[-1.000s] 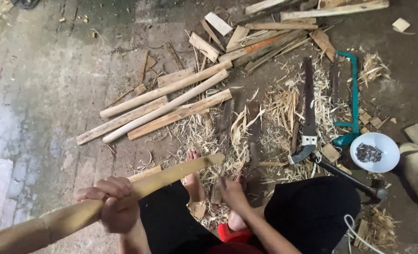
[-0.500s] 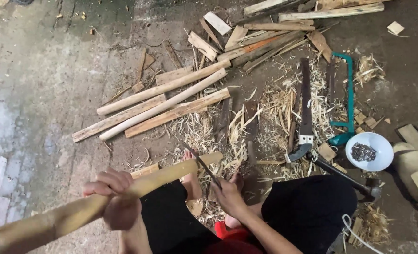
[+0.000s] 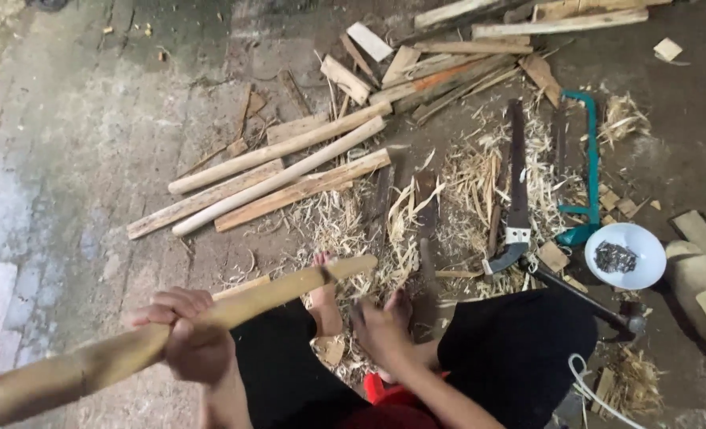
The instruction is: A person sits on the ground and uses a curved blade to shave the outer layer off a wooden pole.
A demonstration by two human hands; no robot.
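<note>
Head camera view, looking down at a person seated low on a concrete floor [image 3: 67,159], knees in black trousers spread to either side. The left hand [image 3: 182,338] has its fingers [image 3: 166,306] wrapped tight around a long pale wooden stick [image 3: 210,318], which runs from the lower left corner of the picture up to a cut end near the bare foot [image 3: 325,298]. The right hand [image 3: 381,330] is blurred with motion; its fingers look curled, but whether they grip anything cannot be told here. Half a second earlier a thin dark blade showed between this hand and the stick's end, and the hand sat a little higher; now it has dropped back toward the body and the blade is lost in the blur. That reads as one stroke of whittling on the stick's end just finished. The stick itself has barely shifted.

Outward from the hands, pale wood shavings [image 3: 353,230] lie heaped in front of the foot. Beyond them several stripped poles [image 3: 277,171] lie side by side at a slant. To the right lie a hand saw [image 3: 517,191] and a teal-framed bow saw [image 3: 590,167], then a white bowl [image 3: 625,256] holding small dark bits, with a hammer [image 3: 583,295] just beside it. Offcuts of board [image 3: 480,48] are scattered at the top.
</note>
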